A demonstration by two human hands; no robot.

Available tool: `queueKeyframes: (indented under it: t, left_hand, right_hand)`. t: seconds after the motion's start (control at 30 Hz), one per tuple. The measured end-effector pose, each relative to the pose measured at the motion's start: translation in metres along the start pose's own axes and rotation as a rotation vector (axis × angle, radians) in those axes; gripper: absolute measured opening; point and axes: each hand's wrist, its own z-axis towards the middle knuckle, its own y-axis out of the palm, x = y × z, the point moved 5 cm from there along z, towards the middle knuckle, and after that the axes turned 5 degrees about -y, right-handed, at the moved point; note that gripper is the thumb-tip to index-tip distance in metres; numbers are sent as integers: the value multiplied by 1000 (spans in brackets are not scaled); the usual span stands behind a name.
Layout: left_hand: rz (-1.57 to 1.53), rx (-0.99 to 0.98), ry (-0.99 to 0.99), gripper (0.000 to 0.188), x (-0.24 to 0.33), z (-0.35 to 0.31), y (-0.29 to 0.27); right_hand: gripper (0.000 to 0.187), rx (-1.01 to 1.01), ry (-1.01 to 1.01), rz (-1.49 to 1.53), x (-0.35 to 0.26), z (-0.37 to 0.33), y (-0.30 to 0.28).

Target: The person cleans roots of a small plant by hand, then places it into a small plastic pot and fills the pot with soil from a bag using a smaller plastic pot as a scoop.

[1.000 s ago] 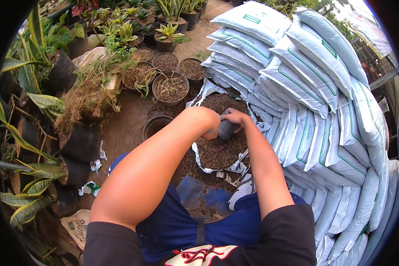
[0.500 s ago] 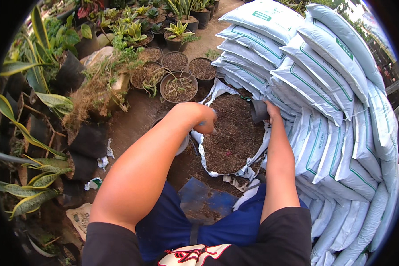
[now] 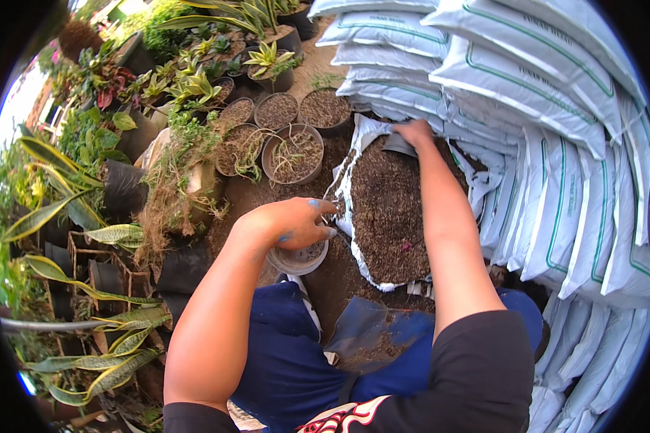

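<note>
Soil (image 3: 386, 209) underlies one dark pot (image 3: 399, 145), right hand (image 3: 414, 133) grasping it, left hand (image 3: 303, 222) released over one grey pot (image 3: 312, 268).

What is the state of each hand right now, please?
Left hand: open, nothing visible in it, over a grey pot.
Right hand: closed on a dark pot.

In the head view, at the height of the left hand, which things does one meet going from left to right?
Snake plants, dry roots, left hand, soil, right forearm, stacked sacks.
</note>
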Motion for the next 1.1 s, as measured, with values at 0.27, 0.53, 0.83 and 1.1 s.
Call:
queueKeyframes:
  t: [0.27,0.53,0.83,1.1]
  left_hand:
    - [0,29,-9,57,4,-10,-3]
    - [74,58,81,55,0,-25,6]
    - [54,83,116,54,-15,-39,1]
    - [48,71,139,53,-14,-29,-3]
  right_hand:
    - [63,-276,-509,-364,-81,-76,49]
    - [60,-73,-786,-122,-52,-193,-4]
    - [58,429,-663,226,4,-217,-97]
    - [61,651,298,972,153,-136,-79]
